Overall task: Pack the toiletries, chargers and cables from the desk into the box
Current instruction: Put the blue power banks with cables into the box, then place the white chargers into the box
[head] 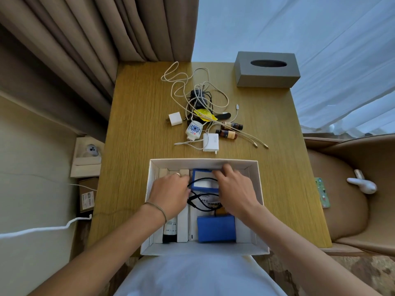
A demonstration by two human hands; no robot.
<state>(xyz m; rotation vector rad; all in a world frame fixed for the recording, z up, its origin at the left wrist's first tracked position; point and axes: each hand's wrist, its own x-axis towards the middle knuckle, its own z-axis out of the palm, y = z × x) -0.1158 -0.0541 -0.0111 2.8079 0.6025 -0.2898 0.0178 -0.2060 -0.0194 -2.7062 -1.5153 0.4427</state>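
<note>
The box (259,189) is set at the desk's (139,135) near edge, both hands inside it. The left hand (171,192) and right hand (234,192) are spread over a black cable (201,201); whether the fingers are clamped cannot be told. Loops could be snagged and spring out.

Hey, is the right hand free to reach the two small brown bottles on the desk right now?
Probably yes. The right hand lies inside the box, and the brown bottles lie just beyond its far wall with only loose white cables around them.
</note>
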